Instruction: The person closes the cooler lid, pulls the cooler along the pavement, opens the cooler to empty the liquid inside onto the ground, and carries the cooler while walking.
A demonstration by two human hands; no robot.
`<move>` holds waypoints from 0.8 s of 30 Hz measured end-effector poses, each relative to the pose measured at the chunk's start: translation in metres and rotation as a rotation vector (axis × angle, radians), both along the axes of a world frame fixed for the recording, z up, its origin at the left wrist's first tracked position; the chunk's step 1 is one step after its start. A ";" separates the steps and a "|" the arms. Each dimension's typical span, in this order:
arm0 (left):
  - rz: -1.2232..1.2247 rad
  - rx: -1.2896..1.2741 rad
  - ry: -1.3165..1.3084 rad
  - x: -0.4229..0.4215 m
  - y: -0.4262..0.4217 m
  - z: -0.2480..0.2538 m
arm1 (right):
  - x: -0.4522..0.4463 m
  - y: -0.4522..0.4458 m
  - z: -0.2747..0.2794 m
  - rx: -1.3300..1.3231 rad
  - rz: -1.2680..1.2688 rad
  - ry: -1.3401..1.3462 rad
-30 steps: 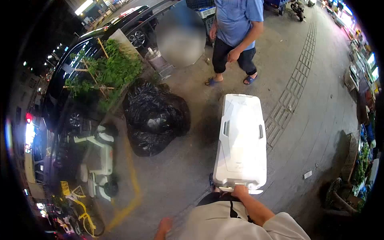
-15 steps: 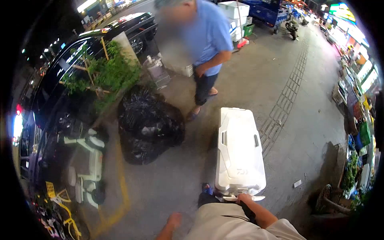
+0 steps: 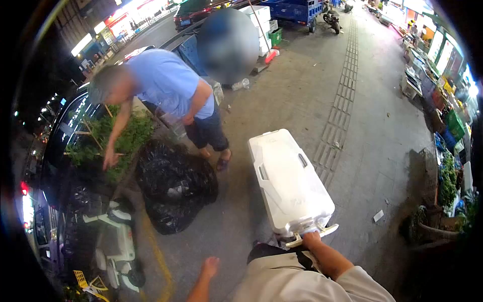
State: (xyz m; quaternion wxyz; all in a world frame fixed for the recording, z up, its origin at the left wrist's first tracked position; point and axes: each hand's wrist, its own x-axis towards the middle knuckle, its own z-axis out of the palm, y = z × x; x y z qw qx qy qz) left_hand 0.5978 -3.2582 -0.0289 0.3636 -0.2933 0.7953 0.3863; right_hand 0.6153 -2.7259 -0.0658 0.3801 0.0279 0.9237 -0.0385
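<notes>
A large white hard-shell cooler box (image 3: 292,178) stands in front of me on the pavement, its lid closed. My right hand (image 3: 311,239) is wrapped around the pale handle (image 3: 294,242) at its near end. My left hand (image 3: 210,267) hangs low at my left side, away from the box. Its fingers look loosely curled, and nothing shows in them. Left of the box sits a bulging black garbage bag (image 3: 173,189).
A person in a blue shirt (image 3: 168,83) bends beside the garbage bag, one arm reaching down toward the plants (image 3: 118,136). A pale scooter (image 3: 119,244) stands at lower left. Stalls with goods (image 3: 448,176) line the right side. Ridged paving (image 3: 339,108) runs ahead.
The person in blue has bent over to the left and stretched an arm downward. In view, the cooler box's far end has swung left, my right hand still on its handle.
</notes>
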 end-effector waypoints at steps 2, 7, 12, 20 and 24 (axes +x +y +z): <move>0.040 0.000 0.069 0.002 0.018 0.003 | -0.006 0.013 -0.013 -0.019 0.048 -0.053; -0.216 -0.249 0.035 0.077 0.079 0.012 | -0.026 0.061 -0.019 -0.088 0.170 -0.045; 0.085 -0.164 0.050 0.118 0.138 0.041 | -0.049 0.069 -0.015 -0.182 0.220 -0.154; 0.345 -0.251 0.259 0.208 0.266 0.060 | -0.092 0.108 -0.052 -0.255 0.446 -0.281; 0.483 -0.172 0.040 0.259 0.307 0.052 | -0.089 0.138 -0.130 -0.469 0.413 -0.063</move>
